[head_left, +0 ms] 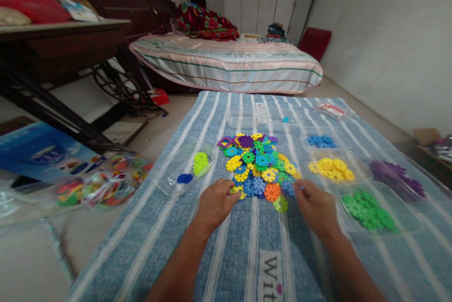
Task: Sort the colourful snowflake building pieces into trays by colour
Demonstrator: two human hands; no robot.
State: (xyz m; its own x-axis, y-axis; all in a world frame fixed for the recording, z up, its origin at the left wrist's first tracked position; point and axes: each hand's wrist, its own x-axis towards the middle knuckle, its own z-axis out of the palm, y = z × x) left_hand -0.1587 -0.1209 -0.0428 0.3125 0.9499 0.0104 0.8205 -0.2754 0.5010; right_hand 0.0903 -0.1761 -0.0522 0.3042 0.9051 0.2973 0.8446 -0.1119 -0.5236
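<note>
A mixed heap of flower-shaped plastic discs (262,160) in several colours lies on the striped cloth between my hands. My left hand (216,202) is at the near left edge of the heap, thumb and fingers drawn together beside a yellow disc (238,192). Whether that disc is gripped or only touched is unclear. At the near right edge, my right hand (317,208) has its fingers curled inward next to a blue disc (287,187); its fingertips are partly hidden. An orange disc (272,192) and a lime green disc (281,204) lie between the two hands.
Right of the heap stand clear containers with blue discs (321,142), yellow discs (334,169), green discs (369,211) and purple discs (397,177). On the left, another holds lime discs (201,164) and dark blue discs (185,178). A bed (229,64) stands beyond the table.
</note>
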